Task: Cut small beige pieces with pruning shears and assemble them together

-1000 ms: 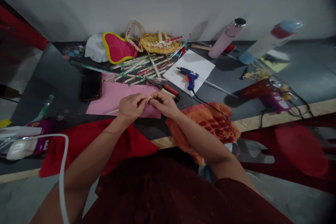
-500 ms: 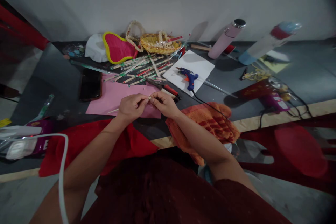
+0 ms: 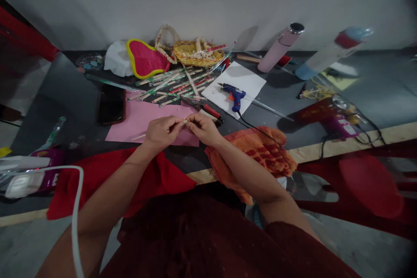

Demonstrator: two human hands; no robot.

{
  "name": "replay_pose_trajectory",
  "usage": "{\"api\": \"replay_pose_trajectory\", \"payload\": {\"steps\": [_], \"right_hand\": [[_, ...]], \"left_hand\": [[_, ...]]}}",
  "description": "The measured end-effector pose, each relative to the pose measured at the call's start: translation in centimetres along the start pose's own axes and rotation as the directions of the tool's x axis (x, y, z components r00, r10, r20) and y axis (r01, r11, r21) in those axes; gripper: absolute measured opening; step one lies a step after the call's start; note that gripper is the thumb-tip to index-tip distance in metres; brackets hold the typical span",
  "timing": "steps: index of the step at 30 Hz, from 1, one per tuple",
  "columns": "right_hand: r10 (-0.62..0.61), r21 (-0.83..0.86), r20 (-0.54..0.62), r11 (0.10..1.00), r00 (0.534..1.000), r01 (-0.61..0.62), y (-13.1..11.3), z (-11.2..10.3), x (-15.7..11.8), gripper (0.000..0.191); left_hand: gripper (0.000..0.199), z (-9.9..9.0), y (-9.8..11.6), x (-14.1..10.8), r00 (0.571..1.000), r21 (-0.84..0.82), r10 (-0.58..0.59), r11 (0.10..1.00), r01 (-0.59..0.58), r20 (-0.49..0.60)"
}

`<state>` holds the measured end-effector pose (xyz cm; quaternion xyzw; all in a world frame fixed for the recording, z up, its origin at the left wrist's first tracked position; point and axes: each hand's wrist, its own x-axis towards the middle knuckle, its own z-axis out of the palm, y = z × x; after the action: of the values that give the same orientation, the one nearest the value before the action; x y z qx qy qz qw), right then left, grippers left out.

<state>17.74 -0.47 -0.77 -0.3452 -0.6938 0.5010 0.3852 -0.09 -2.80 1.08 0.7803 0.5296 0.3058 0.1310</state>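
Small pale piece (image 3: 185, 122): between both hands' fingertips, over the pink sheet (image 3: 140, 117), toward its right end.
Grip: left hand (image 3: 163, 132) and right hand (image 3: 204, 129) each pinch it, thumb against finger.
Axis: too small to read; pointing unclear.
Hidden: most of the piece, behind fingertips; pink sheet partly under left hand.
Yellow basket (image 3: 182, 57): pale knobbly strand (image 3: 202, 45) inside, red-marked stick (image 3: 217, 47) across it.
Pink flask (image 3: 273, 54): silver top; contents not visible.

Fuzzy orange cloth towel (image 3: 257, 152), matt pink paper (image 3: 140, 117), woven yellow basket (image 3: 187, 55), and glossy metal-topped pink bottle (image 3: 276, 52).
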Motion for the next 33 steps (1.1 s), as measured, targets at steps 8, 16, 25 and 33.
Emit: {"api": "replay_pose_trajectory", "payload": {"steps": [8,16,25,33], "right_hand": [[-0.103,-0.216,-0.029,0.972,0.994,0.094,0.5,-0.4,0.2,0.013],[-0.085,-0.623,-0.083,0.782,0.993,0.015,1.0,-2.5,0.6,0.014],[0.051,-0.884,-0.219,0.413,0.974,-0.220,0.3,-5.7,-0.3,0.031],[0.021,-0.896,-0.187,0.405,0.982,-0.179,0.7,-5.1,0.1,0.018]], "left_hand": [[0.023,0.2,-0.1,0.2,1.000,0.059,-0.023,0.998,0.022,0.013],[0.023,0.0,-1.2,0.4,0.992,0.119,-0.105,0.986,0.113,-0.075],[0.027,-1.0,-1.7,0.5,0.972,0.099,-0.141,0.982,0.162,-0.189],[0.026,-0.8,-1.9,0.5,0.974,0.067,-0.143,0.985,0.157,-0.178]]}}
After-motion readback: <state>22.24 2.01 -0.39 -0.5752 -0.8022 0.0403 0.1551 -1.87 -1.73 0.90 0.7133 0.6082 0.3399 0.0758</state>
